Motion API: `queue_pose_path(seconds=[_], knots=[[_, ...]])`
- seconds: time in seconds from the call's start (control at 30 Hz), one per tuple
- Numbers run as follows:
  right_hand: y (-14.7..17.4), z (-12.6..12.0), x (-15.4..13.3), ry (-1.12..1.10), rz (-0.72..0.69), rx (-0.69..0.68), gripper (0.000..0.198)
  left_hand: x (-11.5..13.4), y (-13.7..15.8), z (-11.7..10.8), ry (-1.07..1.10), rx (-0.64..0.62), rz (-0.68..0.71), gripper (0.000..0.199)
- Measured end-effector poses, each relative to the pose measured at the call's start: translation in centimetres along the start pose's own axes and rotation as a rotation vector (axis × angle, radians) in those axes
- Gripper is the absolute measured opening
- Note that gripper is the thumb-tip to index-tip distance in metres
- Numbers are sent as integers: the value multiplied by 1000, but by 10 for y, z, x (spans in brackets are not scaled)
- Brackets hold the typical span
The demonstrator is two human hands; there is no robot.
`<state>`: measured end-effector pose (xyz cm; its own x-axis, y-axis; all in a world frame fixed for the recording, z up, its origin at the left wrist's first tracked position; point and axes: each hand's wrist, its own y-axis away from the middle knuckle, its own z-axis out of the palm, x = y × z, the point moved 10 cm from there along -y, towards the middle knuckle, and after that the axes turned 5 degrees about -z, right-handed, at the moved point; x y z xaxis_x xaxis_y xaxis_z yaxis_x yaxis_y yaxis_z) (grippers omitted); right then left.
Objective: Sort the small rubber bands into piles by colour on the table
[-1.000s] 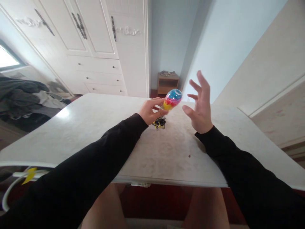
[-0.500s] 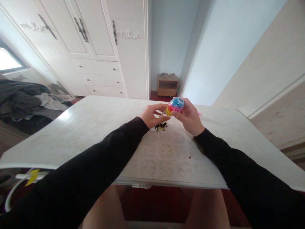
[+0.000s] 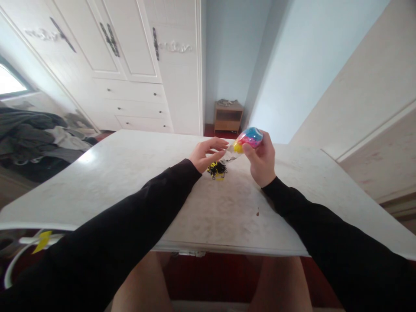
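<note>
My right hand (image 3: 262, 156) is wrapped round a clear plastic container (image 3: 248, 139) packed with blue, pink and yellow contents too small to make out singly. It is tilted, its narrow clear end pointing down and left. Close to that end is my left hand (image 3: 208, 154), with its fingers apart; whether the fingertips touch the plastic I cannot tell. Under them, a small heap of black and yellow bands (image 3: 217, 170) lies on the white table (image 3: 224, 212), partly covered by the left hand.
A small dark speck (image 3: 258, 212) marks the tabletop. Dark and grey clothes (image 3: 35, 138) are piled beyond the left edge. White wardrobes (image 3: 130, 52) stand behind, and a low wooden cabinet (image 3: 228, 117) is by the far wall.
The container has moved right and tipped further over, with its narrow end now showing. The black and yellow heap looks larger and less hidden. My left hand has hardly moved.
</note>
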<state>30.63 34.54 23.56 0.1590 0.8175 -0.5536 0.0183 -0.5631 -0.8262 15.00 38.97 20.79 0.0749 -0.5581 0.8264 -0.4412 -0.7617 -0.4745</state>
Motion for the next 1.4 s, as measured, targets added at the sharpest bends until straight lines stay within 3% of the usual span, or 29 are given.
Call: queue_pose_path(seconds=[0.27, 0.73, 1.4], knots=[[1, -2, 0, 13, 16, 27, 42, 6, 2, 6, -42, -42, 42, 41], [2, -3, -9, 59, -1, 23, 45, 10, 1, 7, -80, -32, 89, 67], [10, 12, -1, -29, 63, -34, 48, 12, 3, 12, -148, 0, 84, 46]])
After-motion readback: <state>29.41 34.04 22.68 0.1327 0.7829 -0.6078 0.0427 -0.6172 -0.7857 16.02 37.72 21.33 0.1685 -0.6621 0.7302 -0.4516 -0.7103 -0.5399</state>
